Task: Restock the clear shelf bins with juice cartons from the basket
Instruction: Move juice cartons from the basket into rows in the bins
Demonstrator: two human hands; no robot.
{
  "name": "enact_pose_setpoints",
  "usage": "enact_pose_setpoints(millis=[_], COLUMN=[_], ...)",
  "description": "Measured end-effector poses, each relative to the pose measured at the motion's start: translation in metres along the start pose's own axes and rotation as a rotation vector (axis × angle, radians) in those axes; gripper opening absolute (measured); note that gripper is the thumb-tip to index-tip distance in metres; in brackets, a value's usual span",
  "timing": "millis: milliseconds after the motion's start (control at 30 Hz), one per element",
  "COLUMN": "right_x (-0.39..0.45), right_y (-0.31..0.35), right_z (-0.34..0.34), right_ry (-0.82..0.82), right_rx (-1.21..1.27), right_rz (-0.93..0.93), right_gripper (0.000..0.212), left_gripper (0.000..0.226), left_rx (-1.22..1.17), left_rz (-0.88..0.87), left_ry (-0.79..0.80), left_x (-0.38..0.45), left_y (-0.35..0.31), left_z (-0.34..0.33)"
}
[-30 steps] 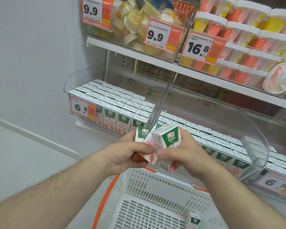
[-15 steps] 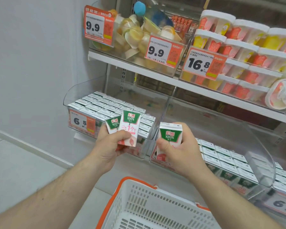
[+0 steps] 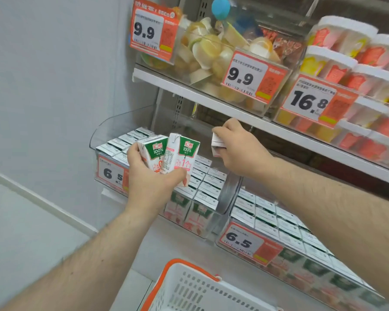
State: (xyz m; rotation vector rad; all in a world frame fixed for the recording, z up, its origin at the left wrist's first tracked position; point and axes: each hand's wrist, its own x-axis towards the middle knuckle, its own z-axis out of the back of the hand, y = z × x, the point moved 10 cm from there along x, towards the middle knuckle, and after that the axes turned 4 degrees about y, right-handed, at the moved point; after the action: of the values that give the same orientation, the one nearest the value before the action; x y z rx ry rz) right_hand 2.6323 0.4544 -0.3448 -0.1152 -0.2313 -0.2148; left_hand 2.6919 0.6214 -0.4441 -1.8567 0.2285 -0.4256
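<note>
R hand (image 3: 238,151) is clamped on one juice carton (image 3: 217,143), fingers curled over it so only a white corner shows; half a sec ago it held that carton low and close to the body, now it's reached up and fwd over the back of the left clear bin (image 3: 121,126), just under the upper shelf (image 3: 211,95); carton is above the filled rows, not yet set down; reads as mid-placement, w/ release next. L hand (image 3: 153,176) grips two cartons (image 3: 171,156) side by side, green tops up, in front of that same bin; it's lifted a bit since then but still just waiting w/ stock. Below the hands, rows of cartons (image 3: 204,182) nearly fill the bin; right of the R forearm a second bin (image 3: 279,223) w/ a 6.5 tag is also well stocked. Near the body, the white basket (image 3: 189,286) w/ orange rim; contents not visible here. Judgement: three cartons in hand to shelve; space at back looks tight, so carton may need sliding in flat.
</note>
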Motion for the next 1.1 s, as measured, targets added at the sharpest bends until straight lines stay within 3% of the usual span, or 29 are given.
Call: enact_pose_setpoints(millis=[133,233,400,467,567,667,733,767,867,967,1033,1100], right_x=[0.021,0.038,0.052,0.05,0.051,0.053,0.054,0.052,0.046,0.038,0.045,0.057], right_y=[-0.021,-0.037,-0.055,-0.057,-0.059,-0.067,-0.07,-0.067,-0.068,-0.063,-0.069,-0.078], right_z=[-0.031,-0.035,-0.054,-0.07,-0.088,-0.096,-0.104,-0.109,-0.125,-0.138,-0.139,-0.135], right_ry=[0.185,0.246,0.423,0.501,0.568,0.62,0.684,0.738,0.883,1.025,1.009,0.877], right_rx=[-0.23,-0.228,-0.143,-0.039,0.05,0.005,-0.018,-0.026,-0.005,0.19,0.324,0.325], right_rz=[-0.097,-0.216,-0.355,-0.371,-0.38,-0.422,-0.466,-0.457,-0.488,-0.547,-0.628,-0.669], right_gripper=[0.032,0.014,0.016,0.007,0.033,0.005,0.013,0.004,0.044,0.042,0.04,0.034], left_gripper=[0.07,0.07,0.067,0.067,0.067,0.068,0.066,0.065,0.065,0.067,0.066,0.065], left_rx=[-0.062,-0.093,-0.095,-0.084,-0.072,-0.067,-0.063,-0.066,-0.068,-0.076,-0.077,-0.074], left_rz=[-0.007,-0.014,-0.01,-0.007,0.006,0.023,0.026,0.025,0.02,0.031,0.037,0.047], left_ry=[-0.039,-0.046,-0.041,-0.029,-0.034,-0.041,-0.051,-0.06,-0.081,-0.086,-0.091,-0.087], left_x=[0.005,0.008,0.012,0.013,0.013,0.014,0.016,0.016,0.019,0.02,0.02,0.022], left_y=[0.003,0.003,0.006,0.007,0.009,0.01,0.01,0.009,0.006,0.006,0.007,0.009], left_z=[0.001,0.001,0.003,0.003,0.005,0.006,0.007,0.008,0.009,0.007,0.007,0.007])
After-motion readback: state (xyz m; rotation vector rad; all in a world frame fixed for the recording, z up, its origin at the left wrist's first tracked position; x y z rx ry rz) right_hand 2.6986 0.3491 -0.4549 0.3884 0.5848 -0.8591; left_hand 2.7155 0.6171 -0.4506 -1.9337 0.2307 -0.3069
